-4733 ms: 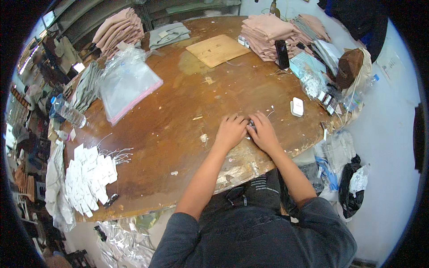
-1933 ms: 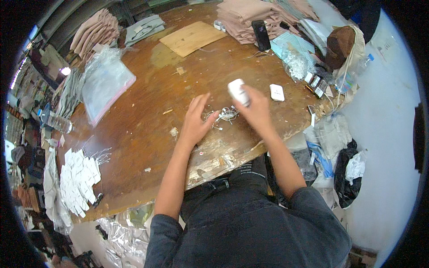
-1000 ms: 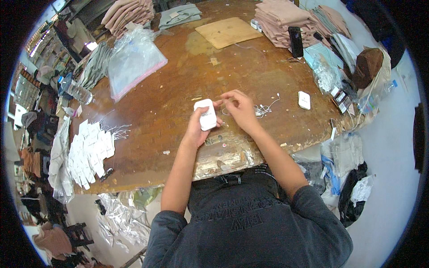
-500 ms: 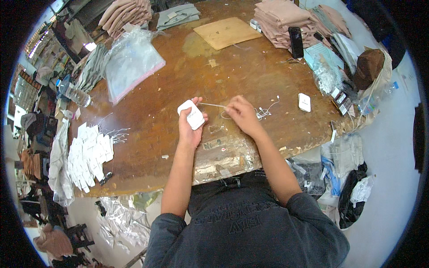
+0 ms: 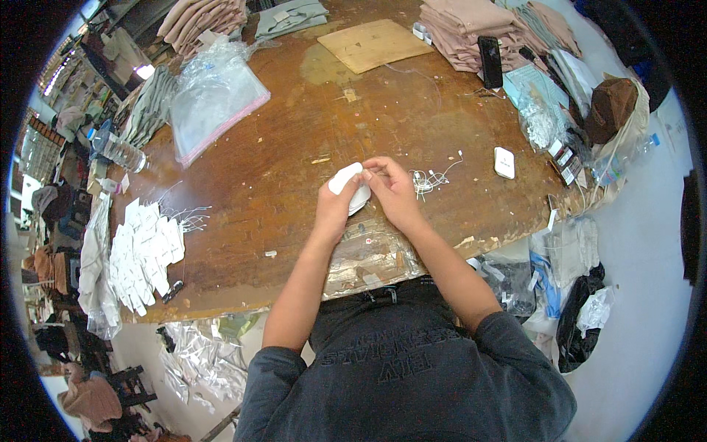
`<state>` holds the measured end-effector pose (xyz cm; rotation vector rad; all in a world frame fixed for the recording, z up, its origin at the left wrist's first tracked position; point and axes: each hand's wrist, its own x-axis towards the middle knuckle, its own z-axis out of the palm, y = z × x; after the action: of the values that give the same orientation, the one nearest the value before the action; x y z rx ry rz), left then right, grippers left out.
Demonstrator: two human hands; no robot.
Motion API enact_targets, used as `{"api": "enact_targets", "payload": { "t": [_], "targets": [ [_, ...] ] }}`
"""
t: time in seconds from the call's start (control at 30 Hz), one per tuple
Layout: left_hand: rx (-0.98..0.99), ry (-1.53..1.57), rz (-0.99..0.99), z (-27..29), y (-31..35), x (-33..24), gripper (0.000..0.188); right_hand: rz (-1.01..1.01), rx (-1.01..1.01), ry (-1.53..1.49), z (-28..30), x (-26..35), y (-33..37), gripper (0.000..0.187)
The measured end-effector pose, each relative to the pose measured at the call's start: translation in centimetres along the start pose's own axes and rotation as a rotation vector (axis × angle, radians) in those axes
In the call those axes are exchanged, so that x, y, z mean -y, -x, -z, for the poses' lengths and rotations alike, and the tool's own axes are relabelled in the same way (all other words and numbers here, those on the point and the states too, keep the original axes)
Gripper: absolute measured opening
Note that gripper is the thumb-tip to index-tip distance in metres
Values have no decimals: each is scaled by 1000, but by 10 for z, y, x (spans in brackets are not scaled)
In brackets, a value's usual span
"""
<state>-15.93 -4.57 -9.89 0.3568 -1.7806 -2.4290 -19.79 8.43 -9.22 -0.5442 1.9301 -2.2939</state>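
Snugly, the left hand (image 5: 335,205) grips a small stack of white, round-cornered cards (image 5: 345,179) over the brown wooden table (image 5: 294,140). The right hand (image 5: 394,194), fingers bent, touches its edge; I cannot tell if it pinches anything. Thin white strings (image 5: 423,183) lie tangled nearby.

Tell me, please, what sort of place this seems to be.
Probably a garment workshop: folded pink cloth, clear plastic bags and a heap of white tags lie on a worn wooden table.
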Motion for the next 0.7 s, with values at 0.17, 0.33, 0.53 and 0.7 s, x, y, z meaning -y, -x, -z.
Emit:
{"api": "enact_targets", "payload": {
  "t": [0.17, 0.33, 0.53, 0.7],
  "targets": [
    [26, -14, -29, 2, 7, -2, 27, 19, -63, 104, -4, 3, 1, 12],
    [-11, -17, -41, -1, 6, -2, 28, 142, -100, 294, 2, 0, -1, 10],
    [-62, -146, -244, -8, 7, 1, 28, 187, -71, 380, 1, -1, 1, 14],
    [-56, -161, -276, -6, 8, 2, 25, 260, -90, 433, -1, 0, 0, 13]
  ]
}}
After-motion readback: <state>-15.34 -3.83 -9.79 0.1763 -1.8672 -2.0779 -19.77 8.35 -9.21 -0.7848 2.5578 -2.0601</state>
